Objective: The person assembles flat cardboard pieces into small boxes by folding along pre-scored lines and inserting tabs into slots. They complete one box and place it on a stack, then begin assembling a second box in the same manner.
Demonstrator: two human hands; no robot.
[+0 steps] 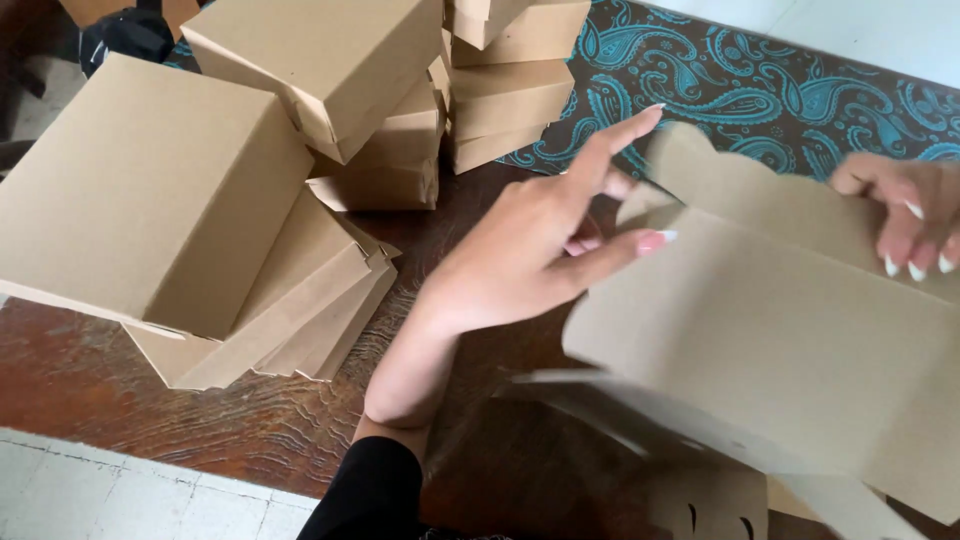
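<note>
Right now I have both hands on a flat, unfolded cardboard box blank (780, 340) that sits tilted over the right part of the dark wooden counter (120, 390). My left hand (530, 250) reaches in from below, sleeve black at the wrist; its fingers (610, 150) are spread loose, the index stretched out toward the upper flap, the thumb tip resting on the blank's left edge, so it presses rather than clamps. My right hand (900, 210) curls over the blank's top right edge, fingertips bent down onto the card, gripping that flap lightly. The lower part of the blank is blurred, and I cannot tell how its flaps lie there.

To the left, finished brown boxes stand in a leaning pile (170, 200), one large box tipped over a few flatter ones. Behind it, more boxes are stacked upright (500, 90) near the counter's far edge. A teal paisley cloth (760, 90) covers the surface beyond my hands.
</note>
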